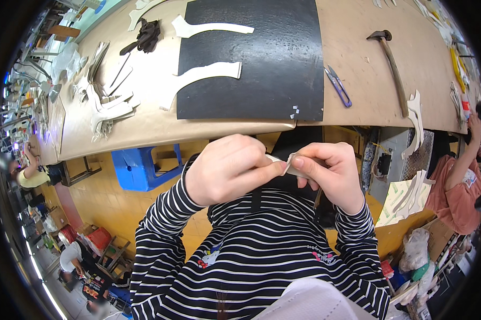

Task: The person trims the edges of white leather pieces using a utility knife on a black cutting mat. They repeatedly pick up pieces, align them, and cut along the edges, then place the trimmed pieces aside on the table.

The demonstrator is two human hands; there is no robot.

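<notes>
Head cam, and both hands are at the middle of the frame, just below the table edge. The left hand (225, 172) and the right hand (330, 169) are close together, each with thumb and fingers pinched onto a small pale strip (290, 163). Fingers hide most of that strip, so can't really tell its full shape.

Stuff around it: a big black mat (272, 80) takes up the top middle, with one cream cutout (214, 26) lying on it near the top and another cream cutout (211, 73) below that, its left end sticking out past the mat's edge. Few tiny white bits (295, 112) in the mat's lower right corner too. Just right of the mat there's a pair of purple-handled snips (338, 89), then a hammer (394, 72) further over at upper right. Upper left has a crumpled dark cloth (147, 37) and, below it, a messy pile of pale pieces (109, 109).

Down on the floor, left of the hands, there's a blue stool (131, 169). Over at the right edge a co-worker in a pink top (456, 186) is sitting near the table.
</notes>
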